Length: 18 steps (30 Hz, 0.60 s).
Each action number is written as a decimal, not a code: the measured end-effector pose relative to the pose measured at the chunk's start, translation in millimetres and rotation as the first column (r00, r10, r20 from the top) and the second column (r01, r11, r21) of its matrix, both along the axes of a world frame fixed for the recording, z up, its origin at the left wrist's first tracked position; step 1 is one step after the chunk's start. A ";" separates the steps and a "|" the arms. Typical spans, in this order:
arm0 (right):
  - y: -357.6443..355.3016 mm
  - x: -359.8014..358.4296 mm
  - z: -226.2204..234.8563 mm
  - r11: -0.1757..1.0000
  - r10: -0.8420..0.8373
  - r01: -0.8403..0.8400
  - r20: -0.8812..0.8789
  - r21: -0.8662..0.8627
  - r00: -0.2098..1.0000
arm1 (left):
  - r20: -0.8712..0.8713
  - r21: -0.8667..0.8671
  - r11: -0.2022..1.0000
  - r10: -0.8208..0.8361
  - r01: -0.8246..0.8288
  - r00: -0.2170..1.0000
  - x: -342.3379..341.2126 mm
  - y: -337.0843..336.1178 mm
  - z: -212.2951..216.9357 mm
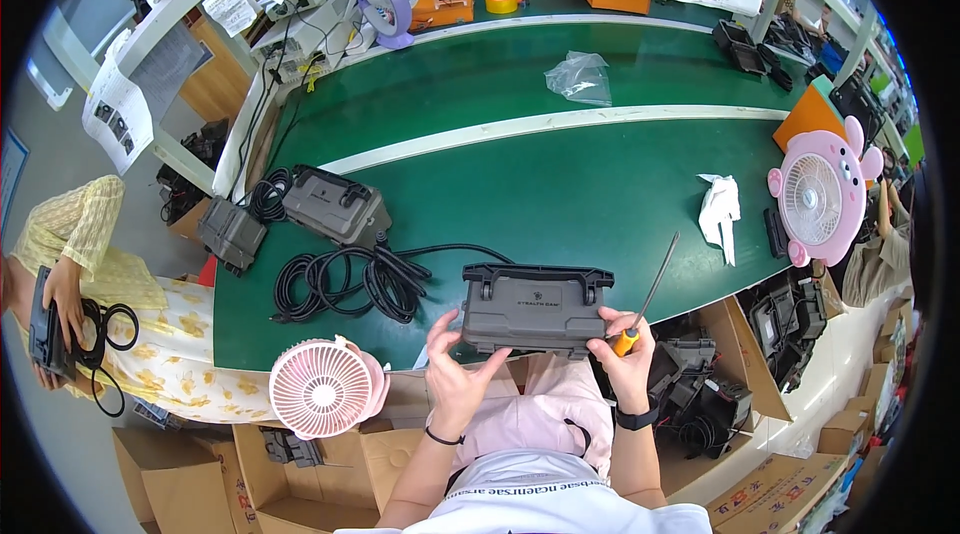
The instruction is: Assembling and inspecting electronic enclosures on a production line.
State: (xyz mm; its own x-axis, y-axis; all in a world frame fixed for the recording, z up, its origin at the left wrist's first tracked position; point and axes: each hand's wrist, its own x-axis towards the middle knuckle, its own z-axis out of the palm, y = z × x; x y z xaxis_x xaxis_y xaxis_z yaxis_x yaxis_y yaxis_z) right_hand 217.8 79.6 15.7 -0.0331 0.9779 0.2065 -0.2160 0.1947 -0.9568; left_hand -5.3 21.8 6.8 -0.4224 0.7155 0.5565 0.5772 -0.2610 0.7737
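Observation:
A dark grey plastic case [535,309] with a handle along its far side lies at the near edge of the green table [560,184]. My left hand [455,364] grips its near left corner with the fingers spread against the side. My right hand [625,349] rests at the case's near right corner and holds a screwdriver [650,294] with an orange handle, its thin shaft pointing up and away over the table.
Two more grey cases [335,204] [232,232] and coiled black cables [345,284] lie to the left. A pink fan [322,389] clips to the near edge, another pink fan [822,192] stands at right beside a white cloth [720,214]. A person in yellow [90,284] holds a device at far left. Cardboard boxes sit below.

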 end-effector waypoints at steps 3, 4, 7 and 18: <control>-0.8 0.4 -2.8 0.999 0.025 -0.026 0.011 0.035 1.000 | -0.269 -0.033 0.989 0.132 -0.146 0.954 0.2 -10.1 7.7; -1.1 -0.2 -3.3 0.999 0.022 -0.023 0.022 0.033 1.000 | -0.264 -0.079 0.982 0.143 -0.169 0.954 -0.1 -13.0 9.6; -1.8 -4.1 -3.3 0.998 0.043 -0.046 0.070 0.052 0.997 | -0.316 -0.098 0.975 0.160 -0.200 0.935 -6.9 -16.1 11.9; -2.8 -24.3 -4.7 0.995 0.058 -0.069 0.152 0.070 0.987 | 0.057 -0.287 0.955 0.092 -0.072 0.994 -31.5 -35.2 -14.4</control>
